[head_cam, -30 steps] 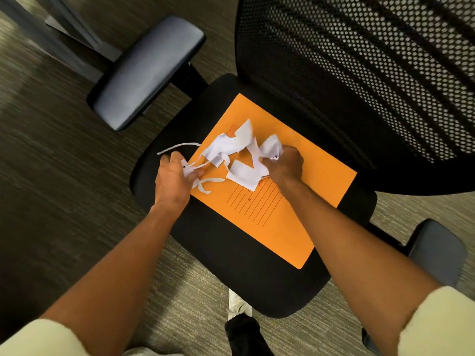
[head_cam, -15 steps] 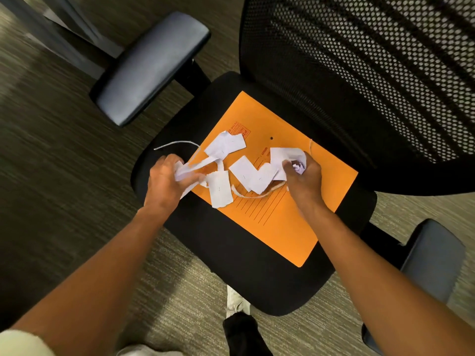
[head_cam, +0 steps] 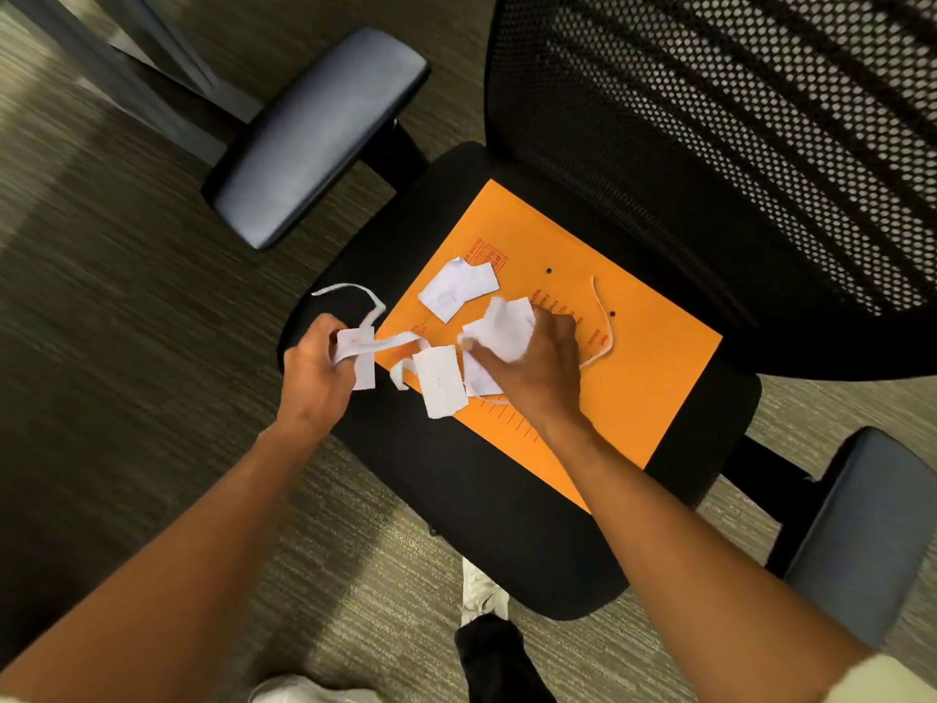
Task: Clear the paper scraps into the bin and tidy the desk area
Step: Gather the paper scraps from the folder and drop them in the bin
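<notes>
Nearest the camera, two bare forearms reach forward over the front edge of a black office chair seat (head_cam: 487, 509), with a white shoe (head_cam: 481, 591) on the carpet below. The left hand (head_cam: 314, 367) is curled closed over the seat's left edge, its fingers pinching a small bunch of white paper scraps (head_cam: 357, 355); a long thin strip (head_cam: 355, 291) loops up and away from that bunch. The right hand (head_cam: 532, 362) is also closed, knuckles up, gripping a crumpled wad of white paper (head_cam: 504, 327) above the orange envelope (head_cam: 649, 378) that lies flat on the seat. Between the two hands a rectangular white scrap (head_cam: 440, 380) lies loose at the envelope's near-left edge, and a narrow curled strip sits just beside it. Beyond the hands another flat white piece (head_cam: 456, 289) rests on the envelope, apart from both hands. A thin pale sliver (head_cam: 603, 322) curves across the envelope to the right of the right hand. Farther back rise the chair's mesh backrest (head_cam: 735, 144) and its left armrest (head_cam: 319, 134).
</notes>
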### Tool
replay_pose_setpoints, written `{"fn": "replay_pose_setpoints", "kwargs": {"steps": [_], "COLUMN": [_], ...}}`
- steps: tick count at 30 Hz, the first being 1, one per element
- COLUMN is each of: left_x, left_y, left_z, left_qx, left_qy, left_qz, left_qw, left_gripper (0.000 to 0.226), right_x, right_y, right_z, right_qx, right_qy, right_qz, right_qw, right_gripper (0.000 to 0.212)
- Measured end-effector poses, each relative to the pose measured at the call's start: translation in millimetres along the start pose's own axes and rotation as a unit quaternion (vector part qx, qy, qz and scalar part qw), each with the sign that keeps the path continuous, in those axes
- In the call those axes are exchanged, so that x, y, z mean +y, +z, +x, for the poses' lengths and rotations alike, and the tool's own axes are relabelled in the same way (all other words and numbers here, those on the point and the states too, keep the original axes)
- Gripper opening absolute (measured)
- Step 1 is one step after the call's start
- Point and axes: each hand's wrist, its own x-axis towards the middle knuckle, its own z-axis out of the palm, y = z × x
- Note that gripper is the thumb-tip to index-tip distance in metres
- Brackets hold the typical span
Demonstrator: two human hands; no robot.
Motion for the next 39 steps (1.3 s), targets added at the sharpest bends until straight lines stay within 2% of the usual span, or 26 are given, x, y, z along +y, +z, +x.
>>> {"fn": "replay_pose_setpoints", "kwargs": {"steps": [3, 6, 11, 17, 20, 22, 28, 34, 39], "left_x": [7, 18, 26, 38, 45, 49, 60, 61, 59], "left_y": [-3, 2, 31, 59, 71, 76, 78, 71, 57], "left_z": [1, -1, -15, -35, -42, -47, -55, -65, -73], "left_qx": [0.025, 0.006, -0.049, -0.033, -0.048, -0.049, -0.042, -0.063, -0.067], "left_qy": [-0.026, -0.051, -0.048, -0.085, -0.127, -0.155, -0.207, -0.219, -0.209], "left_qz": [-0.058, -0.137, -0.078, -0.043, -0.071, -0.097, -0.179, -0.267, -0.28], "left_qw": [0.998, 0.989, 0.995, 0.995, 0.988, 0.982, 0.961, 0.936, 0.935], "left_gripper": [0.01, 0.006, 0.017, 0.049, 0.062, 0.058, 0.047, 0.063, 0.044], "right_x": [3, 3, -2, -3, -2, 0, -6, -7, -7], "right_y": [9, 15, 14, 17, 17, 17, 12, 3, -6], "right_z": [-5, -6, -6, -8, -10, -12, -22, -34, -47], "right_qx": [-0.007, -0.018, -0.023, -0.031, -0.061, -0.082, -0.12, -0.147, -0.11], "right_qy": [-0.012, -0.005, 0.023, 0.013, 0.028, 0.039, 0.068, 0.101, 0.116], "right_qz": [-0.083, -0.098, -0.024, 0.04, 0.106, 0.121, 0.24, 0.313, 0.313], "right_qw": [0.996, 0.995, 0.999, 0.999, 0.992, 0.988, 0.961, 0.933, 0.936], "right_gripper": [0.094, 0.09, 0.066, 0.041, 0.025, 0.019, 0.03, 0.03, 0.026]}}
